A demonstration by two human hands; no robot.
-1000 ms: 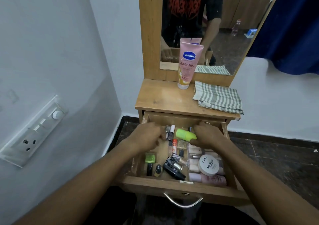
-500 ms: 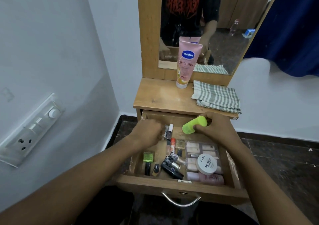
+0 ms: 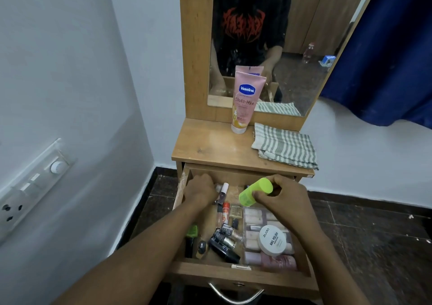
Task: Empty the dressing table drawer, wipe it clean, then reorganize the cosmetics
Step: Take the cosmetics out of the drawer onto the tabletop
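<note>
The wooden drawer (image 3: 243,277) stands pulled out, holding several cosmetics. My right hand (image 3: 281,199) grips a lime-green bottle (image 3: 256,191) and holds it tilted just above the drawer's back right. My left hand (image 3: 202,191) reaches into the back left corner with its fingers curled next to a white-capped tube (image 3: 224,189); whether it holds anything is hidden. A white nail polish remover jar (image 3: 272,239) lies on a clear case of pale bottles (image 3: 253,218). Dark lipsticks (image 3: 223,246) and a green-capped item (image 3: 192,231) lie at the front left.
On the dresser top (image 3: 210,145) a pink Vaseline tube (image 3: 244,103) stands against the mirror (image 3: 304,35), and a folded striped cloth (image 3: 285,148) lies to its right. A white wall with a switch panel (image 3: 30,185) is close on the left. The floor (image 3: 374,230) is dark tile.
My right hand took hold of the lime-green bottle and lifted it out of the drawer's back, up and to the right. My left hand stayed in the back left corner.
</note>
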